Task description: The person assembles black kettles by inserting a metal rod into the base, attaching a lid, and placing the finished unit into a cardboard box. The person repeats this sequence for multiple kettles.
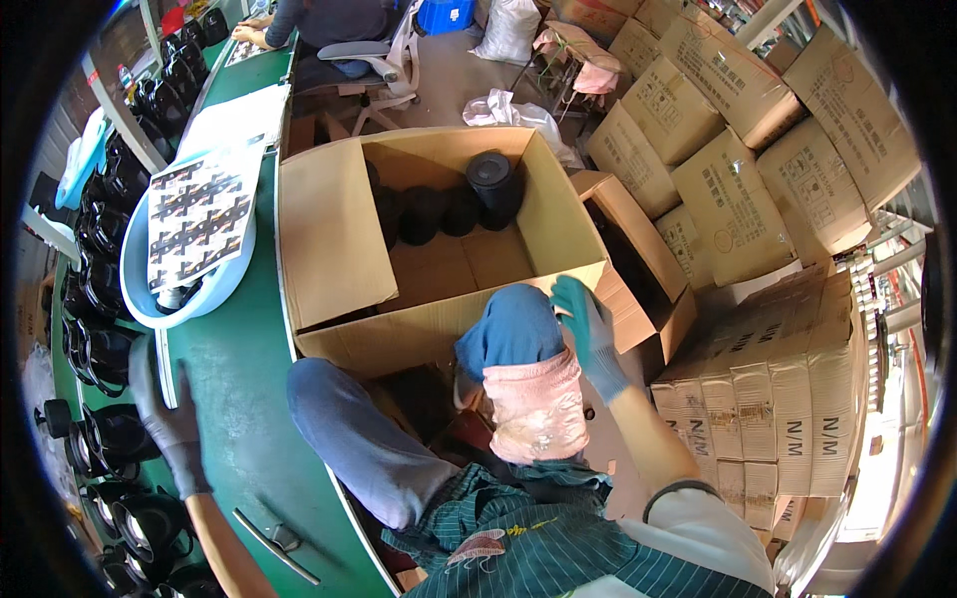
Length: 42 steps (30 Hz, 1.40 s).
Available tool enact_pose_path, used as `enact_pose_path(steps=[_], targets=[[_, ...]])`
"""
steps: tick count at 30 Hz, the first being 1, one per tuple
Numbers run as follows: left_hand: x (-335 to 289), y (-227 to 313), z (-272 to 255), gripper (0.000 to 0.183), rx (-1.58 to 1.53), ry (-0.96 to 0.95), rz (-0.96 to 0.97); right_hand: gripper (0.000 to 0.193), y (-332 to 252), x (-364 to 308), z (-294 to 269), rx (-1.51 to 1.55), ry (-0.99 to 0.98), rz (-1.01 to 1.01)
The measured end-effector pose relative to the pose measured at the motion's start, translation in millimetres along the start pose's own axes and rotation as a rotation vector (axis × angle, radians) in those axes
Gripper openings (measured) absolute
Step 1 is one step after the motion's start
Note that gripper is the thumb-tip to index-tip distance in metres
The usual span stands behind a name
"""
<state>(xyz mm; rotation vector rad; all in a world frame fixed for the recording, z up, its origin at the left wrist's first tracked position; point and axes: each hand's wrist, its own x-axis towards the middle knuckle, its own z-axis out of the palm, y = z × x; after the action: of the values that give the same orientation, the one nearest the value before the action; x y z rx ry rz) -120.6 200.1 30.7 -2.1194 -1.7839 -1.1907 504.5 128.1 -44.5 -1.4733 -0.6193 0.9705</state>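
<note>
My left hand [169, 424], in a grey glove, reaches over the left side of the green table. Its fingers are stretched with the thumb apart, and I see nothing held. It is beside a row of glossy black rounded vessels with handles [118, 436]. My right hand [593, 334], in a grey and teal glove, is at the near right corner of the open cardboard box [334, 224], next to my knee. Its fingers look loosely apart; whether they touch the box rim I cannot tell. Inside the box, a black cylinder [490, 179] stands among several dark round pieces.
A pale blue basin [242, 269] holds printed sticker sheets [199, 219] across its top. A thin metal strip [274, 546] lies on the green table [234, 439]. Stacked cartons [733, 199] rise at the right. Another person's hand [249, 35] works at the table's far end, near an office chair [384, 60].
</note>
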Motion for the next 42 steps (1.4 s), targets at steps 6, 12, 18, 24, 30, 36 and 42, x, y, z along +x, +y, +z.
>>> enact_pose_path(steps=[6,12,18,24,30,36,42], targets=[[45,174,106,0.052,-0.406,-0.423,0.020,0.045,23,185,31,0.156,0.018,0.173],[113,304,303,0.061,-0.399,-0.794,0.190,0.044,154,373,24,0.563,0.344,0.743],[124,313,543,0.055,-0.425,-0.930,-0.325,0.051,266,456,58,0.141,0.517,0.774],[133,310,709,0.064,-0.689,-0.842,-0.762,0.058,301,502,57,-0.246,0.480,0.738],[149,341,718,0.073,-0.714,-0.852,-0.933,0.061,329,503,55,-0.447,0.321,0.536],[132,322,721,0.073,-0.735,-0.906,-0.970,0.054,334,481,42,-0.400,0.200,0.481],[159,329,713,0.062,-0.918,-0.979,-1.210,0.059,332,496,44,0.806,0.364,0.536]])
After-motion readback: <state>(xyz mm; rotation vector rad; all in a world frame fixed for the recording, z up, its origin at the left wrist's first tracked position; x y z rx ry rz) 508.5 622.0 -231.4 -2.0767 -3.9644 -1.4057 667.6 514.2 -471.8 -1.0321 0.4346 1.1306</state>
